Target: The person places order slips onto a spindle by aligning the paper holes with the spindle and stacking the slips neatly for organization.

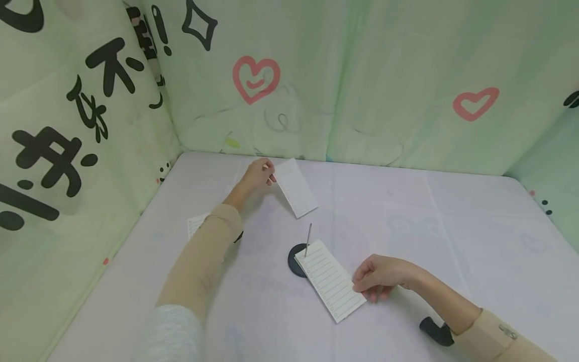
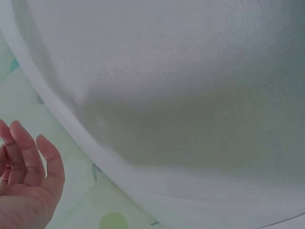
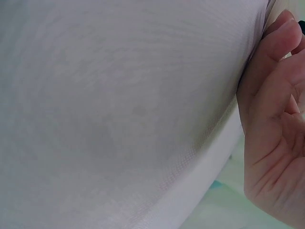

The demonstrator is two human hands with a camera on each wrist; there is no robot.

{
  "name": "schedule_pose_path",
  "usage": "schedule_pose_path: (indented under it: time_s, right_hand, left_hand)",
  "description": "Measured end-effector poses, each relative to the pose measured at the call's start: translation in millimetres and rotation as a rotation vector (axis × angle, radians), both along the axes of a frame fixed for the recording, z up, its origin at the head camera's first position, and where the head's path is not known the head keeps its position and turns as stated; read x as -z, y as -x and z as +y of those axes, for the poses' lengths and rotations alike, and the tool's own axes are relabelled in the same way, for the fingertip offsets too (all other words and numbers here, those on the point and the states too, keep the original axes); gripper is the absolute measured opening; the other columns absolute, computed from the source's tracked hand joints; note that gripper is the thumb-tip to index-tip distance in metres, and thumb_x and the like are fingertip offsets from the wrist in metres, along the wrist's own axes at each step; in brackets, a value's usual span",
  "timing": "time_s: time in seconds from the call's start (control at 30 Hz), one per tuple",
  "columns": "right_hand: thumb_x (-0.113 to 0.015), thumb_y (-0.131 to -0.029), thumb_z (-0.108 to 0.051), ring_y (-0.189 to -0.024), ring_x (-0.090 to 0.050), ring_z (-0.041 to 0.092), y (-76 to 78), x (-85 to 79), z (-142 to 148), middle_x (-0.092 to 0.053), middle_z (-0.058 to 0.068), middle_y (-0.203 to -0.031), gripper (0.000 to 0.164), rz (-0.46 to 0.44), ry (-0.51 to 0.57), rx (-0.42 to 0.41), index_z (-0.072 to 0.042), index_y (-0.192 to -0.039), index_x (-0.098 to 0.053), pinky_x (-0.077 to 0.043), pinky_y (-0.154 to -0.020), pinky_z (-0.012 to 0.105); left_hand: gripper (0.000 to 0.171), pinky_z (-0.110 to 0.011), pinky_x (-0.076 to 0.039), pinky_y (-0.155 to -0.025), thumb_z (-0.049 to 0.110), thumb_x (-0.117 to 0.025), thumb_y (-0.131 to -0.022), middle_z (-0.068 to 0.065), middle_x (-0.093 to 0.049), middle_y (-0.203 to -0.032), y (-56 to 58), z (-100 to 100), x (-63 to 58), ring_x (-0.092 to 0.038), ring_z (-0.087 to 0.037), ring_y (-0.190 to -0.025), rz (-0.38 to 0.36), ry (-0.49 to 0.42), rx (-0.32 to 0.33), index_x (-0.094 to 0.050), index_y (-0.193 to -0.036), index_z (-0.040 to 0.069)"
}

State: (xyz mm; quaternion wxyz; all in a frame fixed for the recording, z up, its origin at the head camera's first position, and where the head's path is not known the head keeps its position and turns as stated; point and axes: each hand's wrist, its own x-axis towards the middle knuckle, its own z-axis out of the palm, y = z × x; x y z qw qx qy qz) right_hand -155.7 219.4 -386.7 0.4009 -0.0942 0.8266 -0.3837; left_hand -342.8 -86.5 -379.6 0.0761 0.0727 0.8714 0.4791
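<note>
Head view: the left hand, its thumb and fingers nearly closed together, pinches one corner of a thin, oblong white slip, which slants above the smooth pale tablecloth. The right hand pinches the near right corner of a ruled pad between thumb and bent fingers; grey lines and small boxes cross its matte face. At the pad's far end stands a slender metal spike over a round black base. Big black characters and red heart outlines mark the green cloth walls; the cuff lettering is too small to read.
</note>
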Motion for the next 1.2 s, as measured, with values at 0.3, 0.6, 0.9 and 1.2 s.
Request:
schedule_pose_path:
  time_s: [0.3, 0.6, 0.9, 1.2]
  right_hand:
    - [-0.068, -0.08, -0.017, -0.048, -0.051, 0.007, 0.3, -4.2, -1.6, -0.057, -0.001, -0.059, 0.013, 0.005, 0.0, 0.0, -0.005, -0.08, -0.065, -0.039, -0.043, 0.015]
    - [-0.066, -0.082, -0.02, -0.049, -0.051, 0.008, -1.5, -6.2, -1.5, -0.058, -0.002, -0.06, 0.014, 0.009, -0.049, 0.007, -0.006, -0.079, -0.066, -0.039, -0.043, 0.017]
    - [-0.057, -0.09, -0.026, -0.07, -0.06, 0.018, 14.3, -38.8, 14.2, -0.064, 0.008, -0.081, 0.031, 0.075, 0.043, 0.035, 0.002, -0.102, -0.063, -0.051, -0.06, 0.03]
    - [-0.045, -0.097, -0.02, -0.091, -0.065, 0.024, 22.0, -79.8, 22.6, -0.063, 0.01, -0.101, 0.026, 0.093, 0.483, 0.196, -0.004, -0.114, -0.056, -0.052, -0.078, 0.036]
  left_hand:
    - [0.012, -0.023, -0.05, -0.062, 0.013, -0.042, -0.096, -0.023, -0.062, -0.108, -18.6, 11.9, -28.5, -0.059, -0.011, -0.067, -0.206, -0.239, -0.062, -0.048, -0.103, 0.004]
    - [0.013, -0.029, -0.052, -0.074, 0.017, -0.046, -0.096, -0.012, -0.064, -0.098, -42.1, 23.9, -54.3, -0.062, -0.016, -0.079, -0.303, -0.32, -0.005, -0.049, -0.103, 0.006]
    - [0.013, -0.032, -0.052, -0.077, 0.016, -0.047, -0.096, -0.012, -0.064, -0.095, -75.5, 30.7, -75.0, -0.06, -0.016, -0.075, -0.33, -0.343, 0.03, -0.051, -0.101, 0.006]
    - [0.011, -0.028, -0.052, -0.073, 0.016, -0.048, -0.095, -0.006, -0.065, -0.084, -102.8, 31.7, -83.8, -0.061, -0.019, -0.075, -0.303, -0.344, 0.097, -0.053, -0.095, 0.006]
